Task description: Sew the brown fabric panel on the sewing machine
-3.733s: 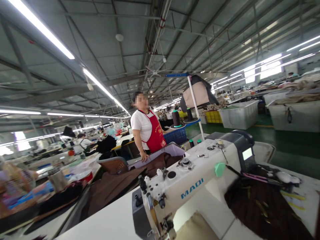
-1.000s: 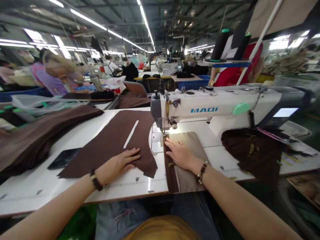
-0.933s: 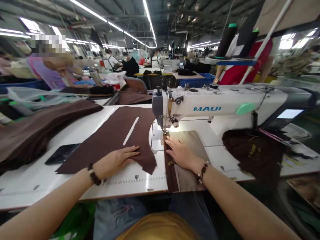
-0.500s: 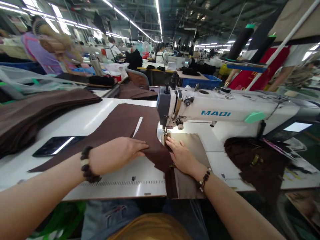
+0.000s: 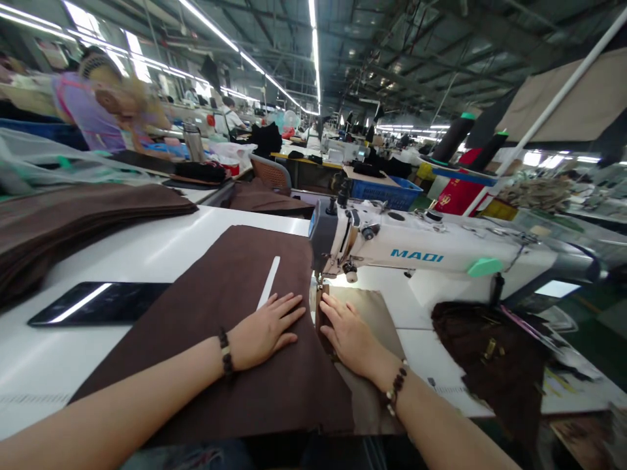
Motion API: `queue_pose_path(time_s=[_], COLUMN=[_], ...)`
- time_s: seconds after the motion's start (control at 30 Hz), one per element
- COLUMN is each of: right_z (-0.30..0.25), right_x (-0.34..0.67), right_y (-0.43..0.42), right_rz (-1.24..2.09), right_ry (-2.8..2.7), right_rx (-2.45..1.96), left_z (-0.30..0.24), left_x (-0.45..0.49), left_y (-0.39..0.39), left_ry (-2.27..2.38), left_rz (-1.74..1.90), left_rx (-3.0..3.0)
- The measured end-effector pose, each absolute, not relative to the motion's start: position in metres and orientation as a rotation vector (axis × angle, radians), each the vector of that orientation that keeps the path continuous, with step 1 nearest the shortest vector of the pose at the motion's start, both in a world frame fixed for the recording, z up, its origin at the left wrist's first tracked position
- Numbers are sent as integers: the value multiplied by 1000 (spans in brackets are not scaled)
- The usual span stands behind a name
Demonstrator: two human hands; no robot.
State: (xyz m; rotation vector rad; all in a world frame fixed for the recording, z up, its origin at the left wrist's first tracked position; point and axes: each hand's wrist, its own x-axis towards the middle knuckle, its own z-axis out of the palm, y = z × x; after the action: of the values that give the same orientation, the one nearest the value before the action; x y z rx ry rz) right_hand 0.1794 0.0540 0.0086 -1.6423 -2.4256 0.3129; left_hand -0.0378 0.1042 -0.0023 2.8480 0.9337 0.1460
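A large piece of brown fabric lies flat on the white sewing table, its right edge running beside the needle of the sewing machine. My left hand rests on it palm down, fingers spread. Just beyond those fingertips lies a narrow white strip on the cloth. My right hand is flat with fingers stretched out, pressing a brown strip and the lighter grey-brown fabric under it. Its fingertips are just in front of the presser foot.
A dark phone-like slab sits at the left, partly under the fabric. Behind it is a stack of brown cut pieces. Right of the machine are dark brown pieces with a small brass-coloured part. Other people work farther back.
The brown fabric now spreads farther toward me, covering the table's front edge. My left hand has opened from its bunched pose and lies flat on it. My right hand stays by the presser foot.
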Motion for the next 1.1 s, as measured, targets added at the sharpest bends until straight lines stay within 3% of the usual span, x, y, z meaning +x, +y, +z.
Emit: queue_pose_path(time_s=[0.7, 1.1], right_z=[0, 0], right_x=[185, 185], right_y=[60, 61], right_rz=[306, 297], right_ry=[-2462, -2485], right_rx=[-1604, -1618], left_z=[-11, 34], left_x=[-40, -70], left_y=[105, 63], left_ry=[915, 752], left_rz=[258, 58], left_rx=[2797, 2530])
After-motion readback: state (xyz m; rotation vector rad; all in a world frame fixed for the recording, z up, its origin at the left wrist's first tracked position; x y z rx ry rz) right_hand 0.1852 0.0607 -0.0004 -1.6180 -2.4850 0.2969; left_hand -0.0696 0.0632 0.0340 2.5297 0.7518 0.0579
